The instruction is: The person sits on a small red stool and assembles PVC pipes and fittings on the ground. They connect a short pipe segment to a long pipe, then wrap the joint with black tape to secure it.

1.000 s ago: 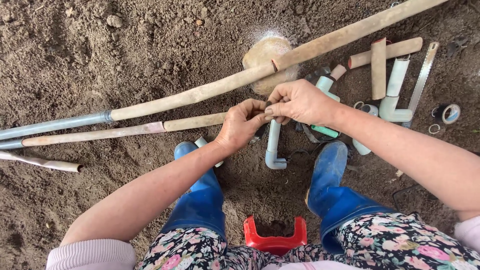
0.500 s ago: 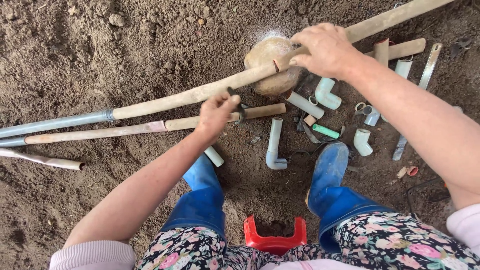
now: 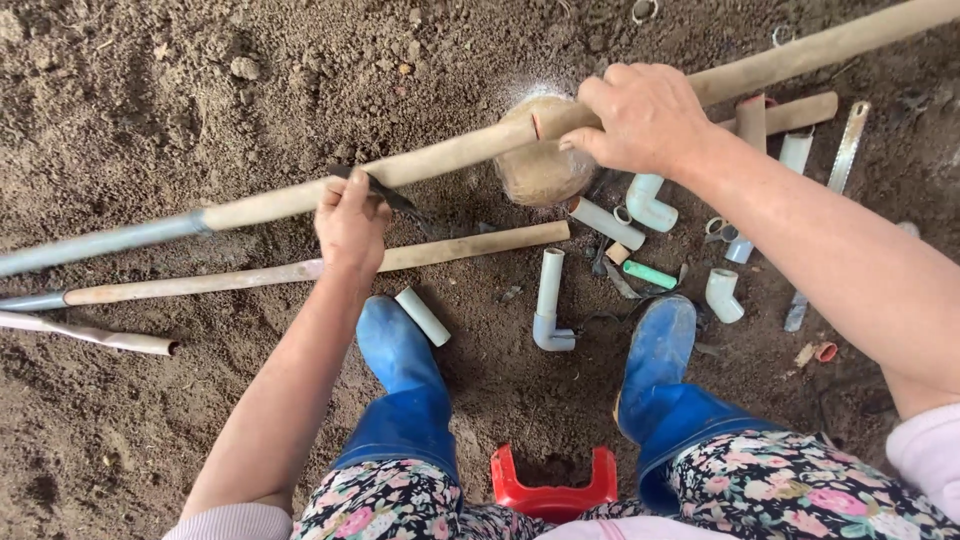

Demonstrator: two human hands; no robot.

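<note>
A long mud-coated pipe [image 3: 450, 155] runs diagonally over the soil, its left end bare grey-blue. My right hand [image 3: 645, 115] grips it from above, just right of a round tan lump [image 3: 535, 175] lying under the pipe. My left hand [image 3: 350, 225] reaches up to the pipe's underside and pinches a dark flat strip [image 3: 400, 200] against it; the strip trails down to the right. A second, thinner muddy pipe [image 3: 460, 247] lies just below, parallel to the first.
Pale pipe elbows [image 3: 650, 205], short pipe stubs [image 3: 423, 316], a bent fitting [image 3: 548, 300], a green piece [image 3: 650, 274] and a saw blade [image 3: 845, 140] lie scattered on the soil. My blue boots [image 3: 400, 370] flank a red stool [image 3: 553, 492].
Both hands left the thinner pipe near the fittings. The right hand rose to grip the long pipe; the left moved left and up to it with the dark strip.
</note>
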